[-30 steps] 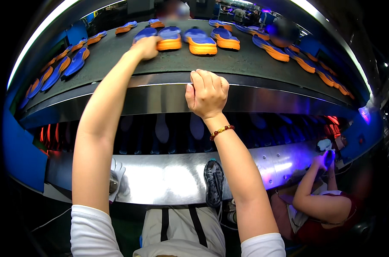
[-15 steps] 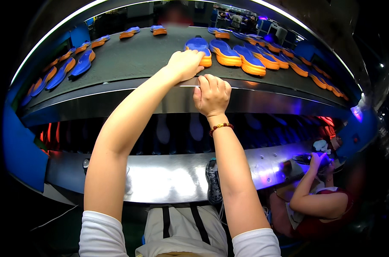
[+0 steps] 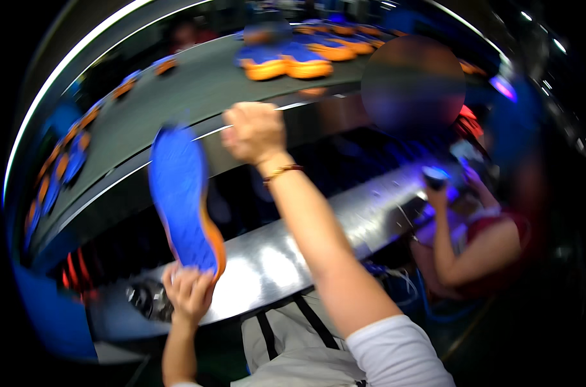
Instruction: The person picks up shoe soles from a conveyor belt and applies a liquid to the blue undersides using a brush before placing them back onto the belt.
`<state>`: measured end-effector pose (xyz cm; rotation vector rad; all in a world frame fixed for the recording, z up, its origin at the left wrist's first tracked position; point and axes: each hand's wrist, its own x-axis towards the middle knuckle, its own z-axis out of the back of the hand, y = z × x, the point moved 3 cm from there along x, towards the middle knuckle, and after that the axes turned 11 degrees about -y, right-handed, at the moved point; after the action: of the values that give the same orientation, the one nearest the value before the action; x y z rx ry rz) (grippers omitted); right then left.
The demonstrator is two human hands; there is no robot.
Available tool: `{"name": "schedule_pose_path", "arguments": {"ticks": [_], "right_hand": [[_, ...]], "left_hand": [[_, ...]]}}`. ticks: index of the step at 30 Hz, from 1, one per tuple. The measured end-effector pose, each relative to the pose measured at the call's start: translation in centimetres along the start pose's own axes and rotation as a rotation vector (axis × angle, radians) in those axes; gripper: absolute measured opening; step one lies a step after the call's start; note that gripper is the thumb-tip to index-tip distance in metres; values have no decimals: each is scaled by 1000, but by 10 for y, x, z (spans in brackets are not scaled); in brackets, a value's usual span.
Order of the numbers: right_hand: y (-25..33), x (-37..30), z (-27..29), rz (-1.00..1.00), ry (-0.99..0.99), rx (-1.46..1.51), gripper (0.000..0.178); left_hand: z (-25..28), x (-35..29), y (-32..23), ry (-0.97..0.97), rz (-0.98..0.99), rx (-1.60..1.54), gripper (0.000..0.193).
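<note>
My left hand (image 3: 190,290) is closed on the lower end of a shoe sole (image 3: 180,187), blue on the face turned to me and orange along its side. The sole stands nearly upright, in front of the conveyor's edge and above the metal ledge. To its right, my right hand (image 3: 255,132) is curled into a fist by the conveyor's metal edge, a beaded bracelet on the wrist. Its palm side is hidden, so I cannot make out whether anything is in it. Beyond it, blue-and-orange soles (image 3: 285,61) sit on the dark conveyor belt (image 3: 209,80).
More soles (image 3: 74,158) lie along the belt's left side. Below the belt runs a shiny metal ledge (image 3: 261,258), with a dark object (image 3: 150,300) near my left hand. On the right sits a co-worker (image 3: 480,258), a dark object in one hand under violet light.
My left hand has lifted a sole off the belt and brought it down toward me, to the left. My view has turned, and the right fist stays near the conveyor edge.
</note>
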<state>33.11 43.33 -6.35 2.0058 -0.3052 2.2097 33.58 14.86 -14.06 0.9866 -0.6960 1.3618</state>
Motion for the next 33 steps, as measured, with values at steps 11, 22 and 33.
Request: {"name": "schedule_pose_path", "arguments": {"ticks": [11, 22, 33], "right_hand": [[0, -5, 3, 25, -199, 30, 26], [3, -9, -24, -14, -162, 30, 24], [1, -4, -20, 20, -259, 13, 24]], "left_hand": [[-40, -211, -73, 494, 602, -146, 13], [-111, -184, -63, 732, 796, 127, 66], [-119, -197, -57, 834, 842, 144, 59]]}}
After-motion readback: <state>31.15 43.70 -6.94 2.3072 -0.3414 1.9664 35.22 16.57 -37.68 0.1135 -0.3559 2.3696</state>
